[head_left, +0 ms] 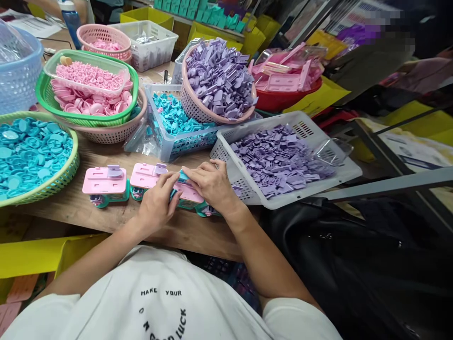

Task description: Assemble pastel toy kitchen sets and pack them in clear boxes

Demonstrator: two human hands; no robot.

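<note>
My left hand (158, 198) is curled against a pink-topped plastic toy (190, 193), its thumb and fingers closed at the near left end. My right hand (215, 185) bends over the same toy from the other side. At its fingertips is a small teal plastic piece (182, 176), partly covered by the fingers. Left of my hands are a second pink-topped toy (143, 175) and a third toy (104, 180), each carrying a purple piece on top. Teal lower parts show under the pink tops. Another toy's lower part (208, 210) pokes out beneath my right wrist.
On the wooden table (116, 217), a white basket (276, 200) of purple pieces stands at right. A green basket (75, 165) of teal discs is at left. Behind are a clear bin (173, 150) of teal parts and a pink basket (187, 94) of purple parts. A metal rail (389, 183) runs at right.
</note>
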